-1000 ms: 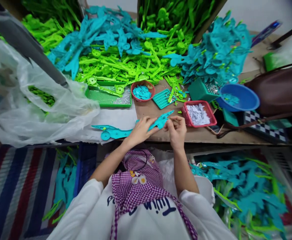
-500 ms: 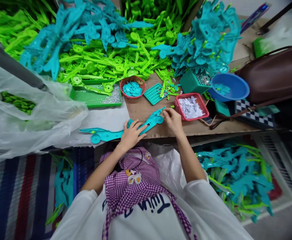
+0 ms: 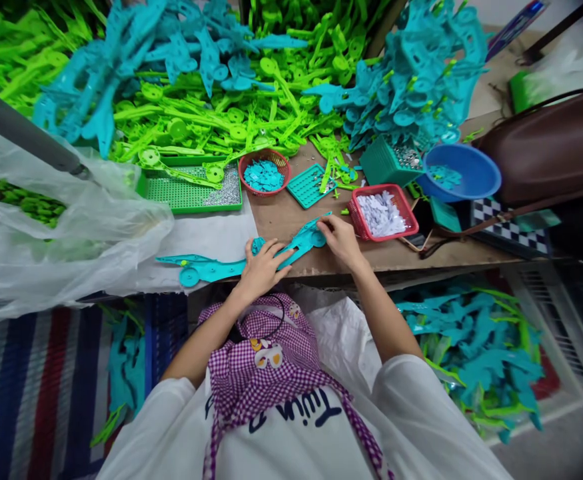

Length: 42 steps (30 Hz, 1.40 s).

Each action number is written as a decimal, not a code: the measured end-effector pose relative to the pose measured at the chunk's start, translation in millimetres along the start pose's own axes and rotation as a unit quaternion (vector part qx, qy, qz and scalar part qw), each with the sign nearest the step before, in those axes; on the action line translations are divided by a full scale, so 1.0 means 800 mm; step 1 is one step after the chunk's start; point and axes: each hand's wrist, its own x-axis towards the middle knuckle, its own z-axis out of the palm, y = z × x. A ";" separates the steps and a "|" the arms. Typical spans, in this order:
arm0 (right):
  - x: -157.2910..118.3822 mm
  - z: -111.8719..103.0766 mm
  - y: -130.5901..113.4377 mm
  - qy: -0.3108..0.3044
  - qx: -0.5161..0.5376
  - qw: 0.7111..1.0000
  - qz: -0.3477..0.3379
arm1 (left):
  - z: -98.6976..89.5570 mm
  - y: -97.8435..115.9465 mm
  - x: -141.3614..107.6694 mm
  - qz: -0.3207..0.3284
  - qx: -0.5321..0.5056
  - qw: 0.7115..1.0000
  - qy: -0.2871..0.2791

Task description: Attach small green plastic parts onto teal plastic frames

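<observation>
A long turquoise plastic toy part (image 3: 211, 269) with round discs lies slantwise along the front edge of the table. Over its middle is my left hand (image 3: 262, 268), fingers bent across it, holding it against the tabletop. My right hand (image 3: 340, 239) is at the part's right end, thumb and fingertips pinched together and touching it. Whatever small thing may be between those fingertips is hidden. Just right of this hand stands a red basket (image 3: 411, 230) of small white pieces.
Behind are a green tray (image 3: 171, 193) with metal bits, a round red basket (image 3: 286, 187) of turquoise pieces, a teal grid tray (image 3: 304, 191) and a blue bowl (image 3: 486, 183). Lime and turquoise parts (image 3: 421, 80) are heaped at the back. A plastic bag (image 3: 96, 260) lies left.
My right hand has moved slightly left, onto the right end of the turquoise part. My left hand stays on its middle.
</observation>
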 end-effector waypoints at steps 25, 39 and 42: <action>-0.002 0.009 0.013 0.021 0.107 0.991 0.078 | 0.001 -0.001 0.002 -0.005 -0.019 1.000 0.001; 0.023 -0.006 0.016 -0.092 -0.016 0.993 -0.073 | 0.004 -0.002 0.004 -0.013 -0.013 1.000 -0.001; 0.029 -0.011 0.016 -0.122 -0.017 0.988 -0.096 | 0.004 -0.002 0.004 -0.013 -0.015 1.000 -0.005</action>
